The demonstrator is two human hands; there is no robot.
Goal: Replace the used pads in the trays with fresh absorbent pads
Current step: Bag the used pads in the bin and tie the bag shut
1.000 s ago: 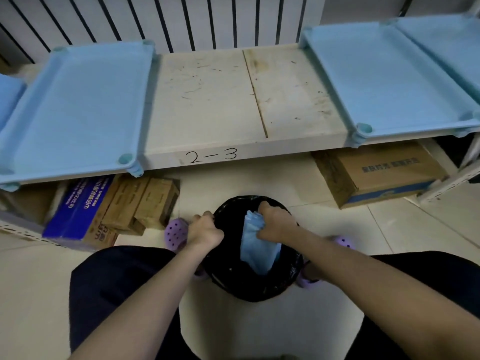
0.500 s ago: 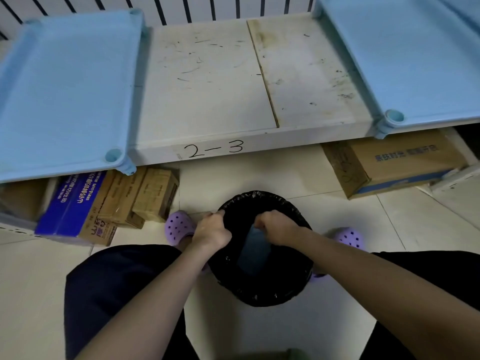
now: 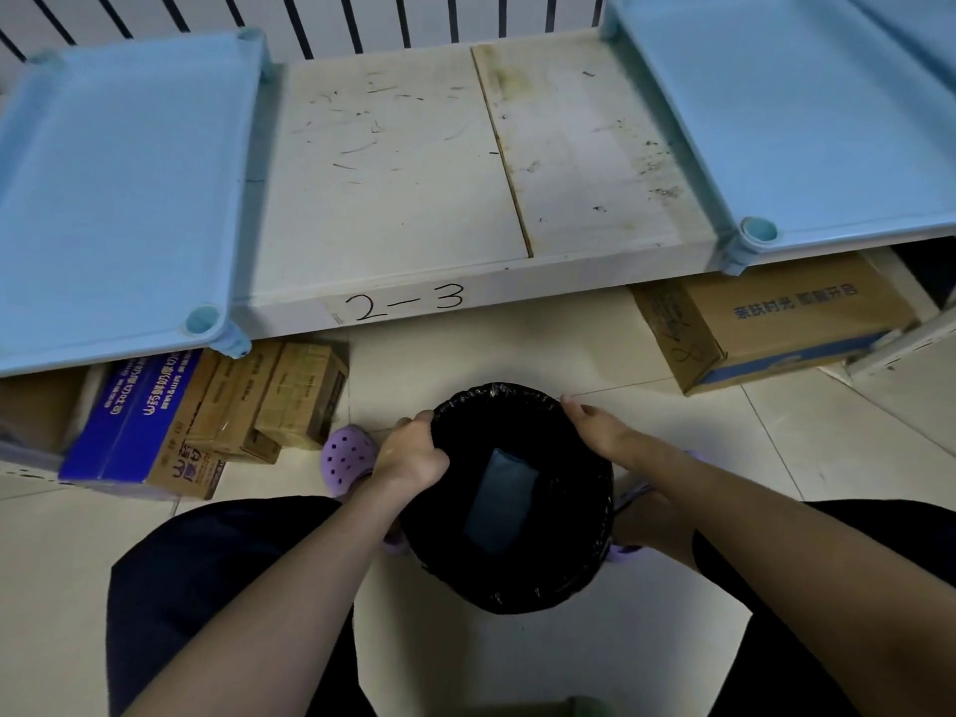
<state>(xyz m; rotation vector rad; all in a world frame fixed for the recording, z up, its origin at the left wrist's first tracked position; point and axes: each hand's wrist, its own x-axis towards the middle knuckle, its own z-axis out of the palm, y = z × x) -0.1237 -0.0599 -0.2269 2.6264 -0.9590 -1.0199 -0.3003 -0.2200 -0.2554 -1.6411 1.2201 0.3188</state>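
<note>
disposal step: the used pad (image 3: 504, 501) lies in the bin (image 3: 517, 394) at 6 o'clock. our left hand (image 3: 414, 452) clasps its 9 o'clock rim, our right hand (image 3: 600, 429) rests relaxed at 2. next, we judge: let go, fetch a fresh one.

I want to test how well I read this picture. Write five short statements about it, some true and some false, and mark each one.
1. A folded blue pad lies inside the black bin. True.
2. The left hand holds the blue pad. False: it grips the rim of the black bin.
3. The front edge of the shelf is marked 2-3. True.
4. The right hand lifts a tray. False: it is at the rim of the black bin.
5. The cardboard boxes stand on top of the shelf. False: they stand on the floor under it.
</note>
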